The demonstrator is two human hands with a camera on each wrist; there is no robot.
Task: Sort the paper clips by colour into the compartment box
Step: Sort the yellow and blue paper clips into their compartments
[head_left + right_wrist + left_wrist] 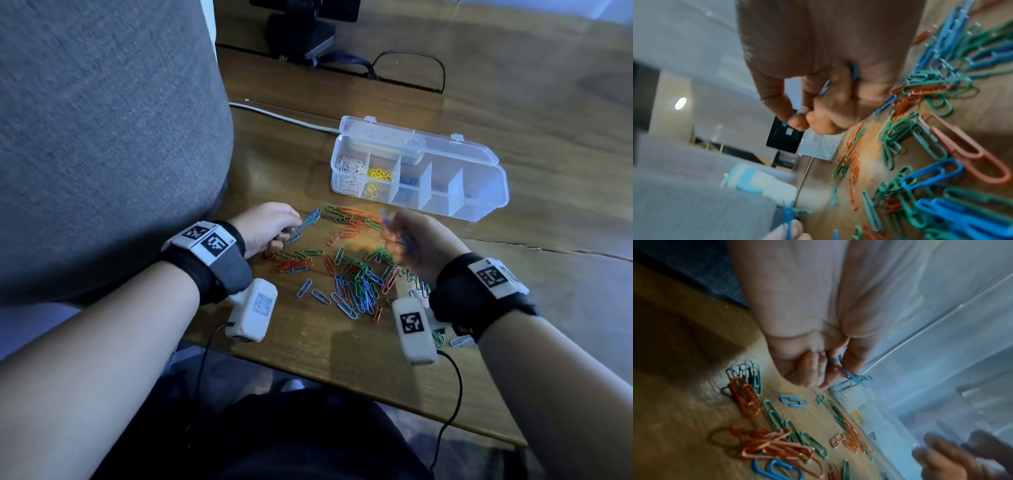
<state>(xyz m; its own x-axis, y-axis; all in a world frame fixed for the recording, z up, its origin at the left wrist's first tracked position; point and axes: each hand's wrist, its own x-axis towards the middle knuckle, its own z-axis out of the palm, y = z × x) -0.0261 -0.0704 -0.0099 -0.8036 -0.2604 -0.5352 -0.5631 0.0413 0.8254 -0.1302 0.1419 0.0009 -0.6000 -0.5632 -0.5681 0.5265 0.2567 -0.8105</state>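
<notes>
I have both hands pinching blue clips, left hand and right hand above the loose paper clips mid-table, compartment box beyond; overfull pinches may shed clips into wrong compartments

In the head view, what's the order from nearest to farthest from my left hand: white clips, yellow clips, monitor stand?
From the left hand:
1. White clips, box's left end compartment.
2. Yellow clips, next compartment rightward.
3. Monitor stand, far back of the desk.
</notes>
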